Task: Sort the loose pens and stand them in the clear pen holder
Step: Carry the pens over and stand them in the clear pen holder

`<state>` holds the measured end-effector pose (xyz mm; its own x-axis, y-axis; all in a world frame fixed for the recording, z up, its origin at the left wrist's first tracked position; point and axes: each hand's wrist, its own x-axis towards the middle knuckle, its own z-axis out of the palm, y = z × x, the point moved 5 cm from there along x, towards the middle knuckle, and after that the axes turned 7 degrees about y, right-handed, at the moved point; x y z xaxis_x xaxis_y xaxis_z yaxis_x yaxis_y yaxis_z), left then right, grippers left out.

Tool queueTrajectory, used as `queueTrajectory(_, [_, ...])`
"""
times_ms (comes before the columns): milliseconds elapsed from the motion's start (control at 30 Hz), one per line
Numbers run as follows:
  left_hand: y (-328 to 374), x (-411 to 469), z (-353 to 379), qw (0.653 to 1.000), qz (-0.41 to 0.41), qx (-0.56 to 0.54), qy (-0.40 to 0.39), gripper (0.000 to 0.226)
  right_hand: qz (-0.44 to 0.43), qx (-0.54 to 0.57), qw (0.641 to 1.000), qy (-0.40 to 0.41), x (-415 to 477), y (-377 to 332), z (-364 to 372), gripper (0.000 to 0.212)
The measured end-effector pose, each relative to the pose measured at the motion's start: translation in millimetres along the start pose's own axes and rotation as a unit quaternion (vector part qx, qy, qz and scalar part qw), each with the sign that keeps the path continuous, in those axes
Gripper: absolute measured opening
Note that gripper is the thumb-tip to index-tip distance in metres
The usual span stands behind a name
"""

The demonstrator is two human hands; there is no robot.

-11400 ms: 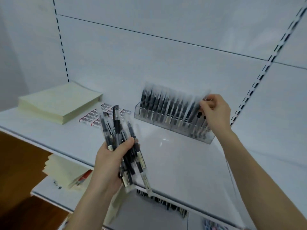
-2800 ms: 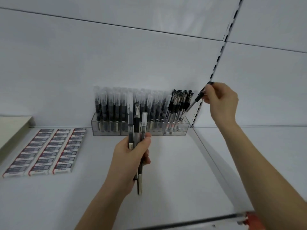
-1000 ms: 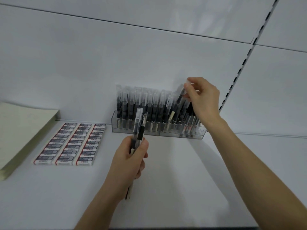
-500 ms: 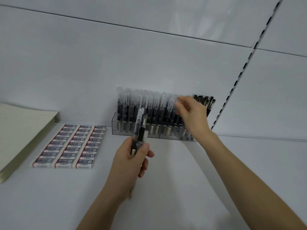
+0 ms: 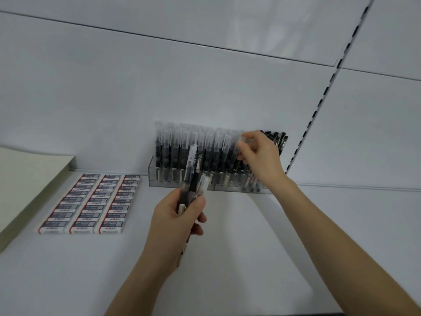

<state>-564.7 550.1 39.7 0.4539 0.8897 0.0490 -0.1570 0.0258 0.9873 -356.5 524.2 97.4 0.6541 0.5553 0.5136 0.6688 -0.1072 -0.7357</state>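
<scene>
A clear pen holder [image 5: 159, 181] stands against the back wall of the white shelf [image 5: 250, 247], packed with several upright black pens with frosted caps [image 5: 180, 147]. A few black-capped pens [image 5: 279, 139] stand at its right end. My left hand [image 5: 175, 226] is shut on a small bunch of loose pens [image 5: 192, 174], held upright in front of the holder. My right hand [image 5: 260, 158] is at the holder's right part, its fingers pinching the frosted cap of a pen [image 5: 241, 142] that stands among the others.
Three rows of boxed erasers [image 5: 91, 202] lie flat on the shelf to the left of the holder. A stack of pale yellow paper [image 5: 25, 179] sits at the far left. A slotted upright rail [image 5: 316, 110] runs up the back wall on the right.
My right hand has pushed a pen down among those in the holder's right part and stays at the cap tops. The bunch in my left hand has thinned over the earlier frames.
</scene>
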Motion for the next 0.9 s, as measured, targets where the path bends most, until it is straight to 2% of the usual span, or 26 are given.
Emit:
queueTrajectory(100, [3.9, -1.0, -1.1, 1.0, 0.008, -0.022, 0.003, 0.006, 0.006, 0.009, 0.998, 0.056, -8.6, 1.7, -9.3, 0.031])
queueTrajectory(200, [6.2, -1.9, -1.4, 0.999, 0.006, -0.044, 0.003, 0.008, 0.019, 0.116, 0.988, 0.102, -25.4, -5.8, -19.8, 0.008])
queueTrajectory(233, [6.3, -2.3, -0.6, 0.999, 0.004, -0.049, 0.001, 0.008, 0.031, 0.153, 0.984, 0.083, -31.8, -10.6, -19.9, 0.007])
queueTrajectory(300, [6.3, -3.5, 2.6, 0.998, -0.001, -0.058, -0.008, 0.008, 0.059, 0.208, 0.976, -0.007, -45.6, -22.7, -14.6, 0.009])
queueTrajectory(400, [6.7, -5.1, 8.0, 0.997, -0.005, -0.071, -0.021, 0.008, 0.067, 0.229, 0.96, -0.146, -67.6, -40.6, -3.5, 0.008])
queueTrajectory(667, [5.9, -4.2, 10.0, 0.996, -0.005, -0.083, -0.027, 0.011, 0.091, 0.243, 0.951, -0.167, -73.4, -41.7, 1.5, 0.008])
queueTrajectory(767, [0.5, -3.3, 6.2, 0.997, -0.009, -0.071, -0.015, 0.015, 0.109, 0.258, 0.952, -0.124, -60.5, -37.3, -14.3, 0.003])
queueTrajectory(900, [-4.4, -0.8, -6.4, 0.999, 0.003, -0.017, 0.032, 0.015, 0.115, 0.232, 0.965, 0.036, -27.4, -17.7, -53.1, 0.002])
